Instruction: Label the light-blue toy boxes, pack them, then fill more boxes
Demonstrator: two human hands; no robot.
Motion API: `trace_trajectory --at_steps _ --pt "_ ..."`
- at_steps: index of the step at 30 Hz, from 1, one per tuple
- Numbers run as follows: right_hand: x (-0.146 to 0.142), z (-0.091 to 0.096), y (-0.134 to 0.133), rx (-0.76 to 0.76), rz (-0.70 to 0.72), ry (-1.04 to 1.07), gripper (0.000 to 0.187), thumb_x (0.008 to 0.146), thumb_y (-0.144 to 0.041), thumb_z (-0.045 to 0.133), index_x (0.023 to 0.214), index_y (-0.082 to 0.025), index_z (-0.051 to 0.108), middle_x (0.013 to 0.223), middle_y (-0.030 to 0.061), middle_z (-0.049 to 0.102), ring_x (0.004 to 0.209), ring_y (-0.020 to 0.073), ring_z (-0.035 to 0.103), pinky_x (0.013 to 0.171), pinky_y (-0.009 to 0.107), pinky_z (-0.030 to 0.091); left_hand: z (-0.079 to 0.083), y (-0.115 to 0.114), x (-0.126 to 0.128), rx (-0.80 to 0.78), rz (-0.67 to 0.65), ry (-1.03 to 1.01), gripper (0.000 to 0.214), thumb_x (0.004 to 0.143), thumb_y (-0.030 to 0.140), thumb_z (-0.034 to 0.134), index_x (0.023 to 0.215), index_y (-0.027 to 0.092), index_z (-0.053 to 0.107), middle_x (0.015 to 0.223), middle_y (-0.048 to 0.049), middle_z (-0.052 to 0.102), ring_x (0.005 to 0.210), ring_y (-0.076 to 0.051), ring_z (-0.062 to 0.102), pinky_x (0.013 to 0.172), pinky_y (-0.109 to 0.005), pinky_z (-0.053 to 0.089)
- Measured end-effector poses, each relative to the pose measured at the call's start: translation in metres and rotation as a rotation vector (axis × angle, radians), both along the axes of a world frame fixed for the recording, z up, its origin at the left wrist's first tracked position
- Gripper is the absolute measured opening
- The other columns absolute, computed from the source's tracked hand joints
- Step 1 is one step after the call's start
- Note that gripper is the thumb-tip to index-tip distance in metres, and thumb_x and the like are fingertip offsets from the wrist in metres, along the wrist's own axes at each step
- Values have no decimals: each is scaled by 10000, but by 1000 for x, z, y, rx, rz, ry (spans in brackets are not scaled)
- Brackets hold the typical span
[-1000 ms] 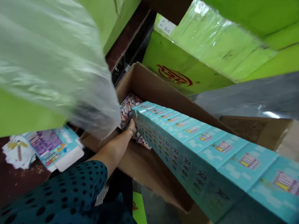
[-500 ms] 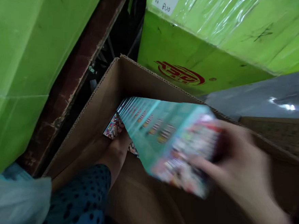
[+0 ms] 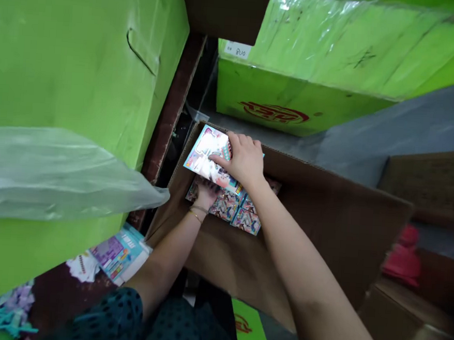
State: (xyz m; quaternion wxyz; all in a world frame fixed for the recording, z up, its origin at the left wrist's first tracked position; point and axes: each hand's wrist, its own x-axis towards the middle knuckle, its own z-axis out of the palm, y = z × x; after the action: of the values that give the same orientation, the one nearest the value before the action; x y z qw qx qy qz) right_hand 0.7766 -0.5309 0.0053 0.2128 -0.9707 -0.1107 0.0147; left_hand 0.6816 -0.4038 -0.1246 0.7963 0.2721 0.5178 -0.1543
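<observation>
My right hand [image 3: 245, 158] grips the near end of a stack of small printed boxes [image 3: 208, 156], its thumb across the shiny, colourful face and its fingers over the far edge. The stack is inside a large brown cardboard carton [image 3: 324, 218], at its left corner. My left hand [image 3: 207, 193] is low in the carton, just below that stack, with its fingers hidden. Beside and beneath it, several matching boxes [image 3: 247, 219] lie side by side on the carton's bottom.
Large green cartons stand at the left [image 3: 81, 77] and at the back [image 3: 286, 96]. Clear plastic film [image 3: 63, 179] hangs at the left. Flat printed packaging [image 3: 122, 253] lies on a dark red surface. A red object [image 3: 403, 257] and brown cartons are at the right.
My right hand has moved left and down into the carton, bringing the tilted stack of boxes to its left corner. The view has shifted back, showing more of the carton.
</observation>
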Motion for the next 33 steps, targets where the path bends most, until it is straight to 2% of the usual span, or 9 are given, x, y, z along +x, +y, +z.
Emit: trace_trajectory --at_steps 6,11,14,16,20,22,26,29,33 --pt "-7 5 2 7 -1 41 765 973 -729 483 1449 -133 538 1322 200 645 1205 369 549 1018 482 381 69 11 -11 32 -74 -140 767 950 828 196 1258 298 656 1449 -135 610 1406 -350 525 1113 -648 460" --pt "-11 18 -24 72 -37 228 793 866 -727 653 1452 -198 580 1314 164 686 1151 368 635 983 498 475 104 -18 -9 -10 -16 -161 731 1001 753 185 1340 292 641 1493 -104 618 1458 -371 489 1160 -685 399" --pt "0 22 -50 128 -9 476 775 759 -705 775 1395 -278 653 1210 92 750 1074 341 699 954 491 544 110 -42 -10 -60 88 -161 694 1036 670 212 1380 247 641 1487 -104 634 1473 -365 490 1211 -631 386" --pt "11 18 -66 188 2 658 689 741 -660 805 1307 -280 703 1140 67 776 1008 301 724 933 459 577 111 -56 -9 -97 172 -188 687 1049 628 217 1407 221 639 1488 -111 637 1467 -348 511 1242 -572 383" --pt "23 4 -86 329 -143 954 548 741 -539 825 1183 -233 717 1059 95 796 840 241 730 790 378 611 112 -72 -6 -147 286 -191 627 1056 583 293 1460 230 619 1511 -99 627 1448 -285 554 1270 -481 374" --pt "25 -1 -89 357 -199 971 505 732 -492 833 1148 -230 718 1049 106 796 800 228 722 750 357 608 114 -72 -5 -165 297 -176 622 1057 593 305 1460 238 621 1535 -86 608 1467 -256 536 1284 -455 348" --pt "29 -5 -84 312 -195 945 459 748 -477 826 1122 -230 724 1012 98 794 774 214 712 749 346 605 121 -61 -1 -198 269 -156 672 1060 619 252 1422 212 646 1570 -103 572 1486 -262 512 1282 -479 338" --pt "34 -1 -73 291 -204 945 410 789 -454 815 1115 -222 726 974 94 795 753 207 708 776 347 614 126 -51 4 -211 281 -119 674 1057 615 261 1429 199 640 1553 -126 586 1457 -287 544 1242 -503 402" --pt "40 6 -58 291 -271 959 320 840 -361 801 1110 -207 727 976 92 802 715 183 700 811 336 618 128 -41 8 -214 288 -90 648 1064 581 285 1443 181 625 1551 -123 588 1454 -270 548 1257 -452 389"
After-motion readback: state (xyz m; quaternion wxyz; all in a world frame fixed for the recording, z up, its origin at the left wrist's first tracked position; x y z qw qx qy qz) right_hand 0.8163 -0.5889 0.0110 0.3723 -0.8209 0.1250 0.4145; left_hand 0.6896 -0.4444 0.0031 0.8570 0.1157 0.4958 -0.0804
